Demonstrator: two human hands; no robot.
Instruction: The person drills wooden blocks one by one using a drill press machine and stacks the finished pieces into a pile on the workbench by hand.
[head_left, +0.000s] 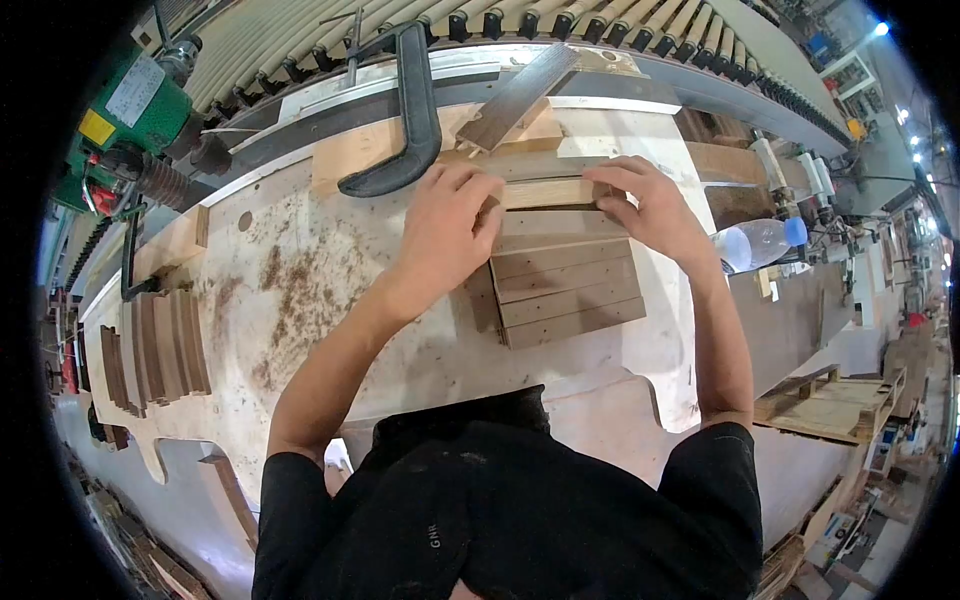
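Near the back of the white worktable, my left hand [450,225] and my right hand [650,208] pinch opposite ends of a pale wooden strip [548,194]. Fingers on both sides are curled around its ends. A stack of brown wooden boards [570,290] with small dark holes lies just in front of the strip. Behind it, a dark wooden board [518,98] with short pegs at one end rests at a slant on a light wood block. Left of that board, a large black clamp [418,110] reaches over the table beyond my left hand.
Brown sawdust [282,290] is scattered across the worktable [340,260]. Several wooden pieces [155,348] stand stacked at the left. A green machine [130,110] is at the far left, a roller conveyor [640,35] runs behind, and a plastic bottle [758,245] lies right.
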